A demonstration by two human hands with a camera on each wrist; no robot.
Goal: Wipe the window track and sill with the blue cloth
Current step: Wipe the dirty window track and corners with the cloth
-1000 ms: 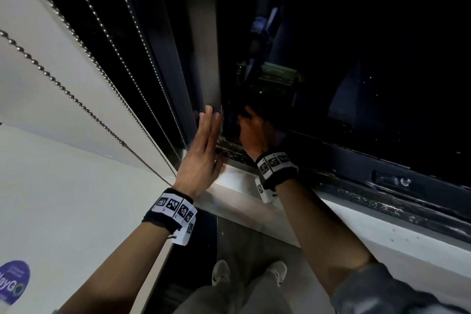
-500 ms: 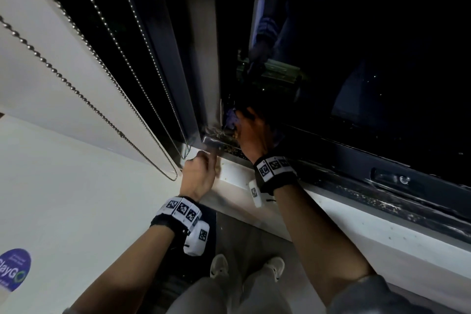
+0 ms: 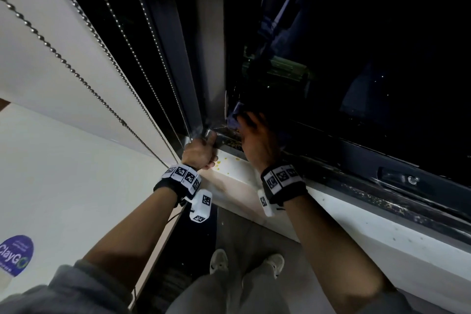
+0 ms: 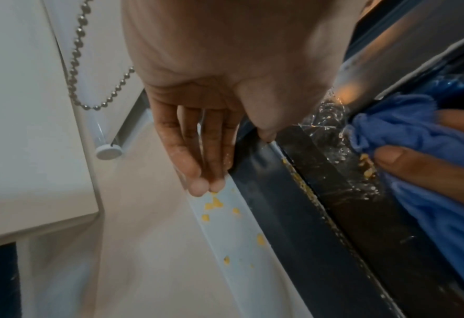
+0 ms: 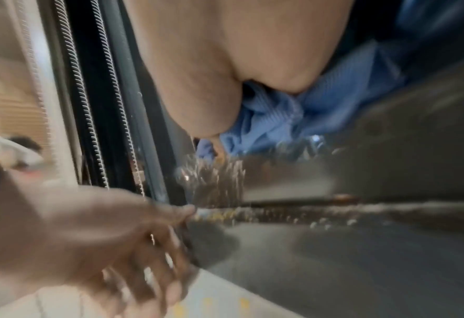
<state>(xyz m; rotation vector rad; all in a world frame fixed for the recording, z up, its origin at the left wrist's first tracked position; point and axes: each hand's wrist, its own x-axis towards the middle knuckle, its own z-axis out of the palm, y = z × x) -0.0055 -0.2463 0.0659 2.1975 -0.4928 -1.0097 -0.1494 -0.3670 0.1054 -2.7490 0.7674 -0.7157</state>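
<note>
My right hand (image 3: 254, 140) grips the bunched blue cloth (image 3: 233, 116) and presses it into the left end of the dark window track (image 3: 377, 201), against the upright frame. The left wrist view shows the cloth (image 4: 415, 139) on the wet, crumb-strewn track (image 4: 334, 204), with a right-hand finger (image 4: 429, 170) over it. My left hand (image 3: 200, 154) holds nothing. Its fingers (image 4: 198, 167) rest on the white sill (image 4: 239, 236) and its thumb touches the track's lip. In the right wrist view the cloth (image 5: 280, 111) bulges from under my palm.
Yellow crumbs (image 4: 214, 204) lie on the sill by my left fingertips. A blind's bead chain (image 3: 89, 86) and bottom rail (image 4: 105, 148) hang to the left. A window latch (image 3: 407, 180) sits on the dark sash to the right. My shoes (image 3: 219, 260) stand below.
My left hand came down from lying flat on the upright frame to the sill's edge beside the track. My right hand stayed in the track corner with the cloth.
</note>
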